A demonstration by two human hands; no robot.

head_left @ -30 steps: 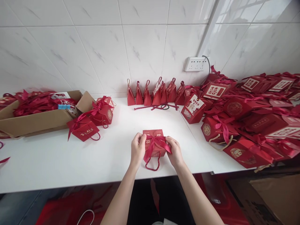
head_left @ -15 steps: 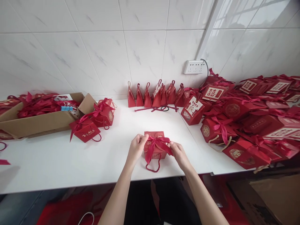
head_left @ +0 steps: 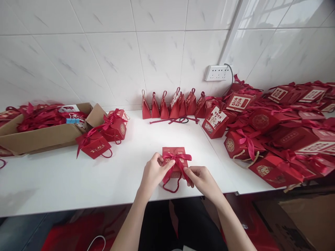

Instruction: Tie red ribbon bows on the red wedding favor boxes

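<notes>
A small red gift box (head_left: 167,150) with gold characters sits on the white table in front of me, a dark red ribbon bow (head_left: 180,157) across its top. My left hand (head_left: 155,171) is closed on the bow's left side, its thumb lying at the knot. At the lower right, my right hand (head_left: 202,178) pinches a hanging tail of the same ribbon. Between the hands, a twisted red cord handle (head_left: 171,190) loops down from the box's near side onto the table.
Two bowed red boxes (head_left: 115,127) stand left, beside a cardboard carton (head_left: 39,139) of red ribbons. Several triangular red boxes (head_left: 164,109) line the wall behind loose ribbon strips (head_left: 172,121). A heap of finished-looking red boxes (head_left: 282,129) covers the right side, below a power strip (head_left: 218,73).
My left thumb has moved in to the knot. My right hand has gone from the bow's right loop down to a ribbon tail, and the bow now sits flatter with its loop stretched right.
</notes>
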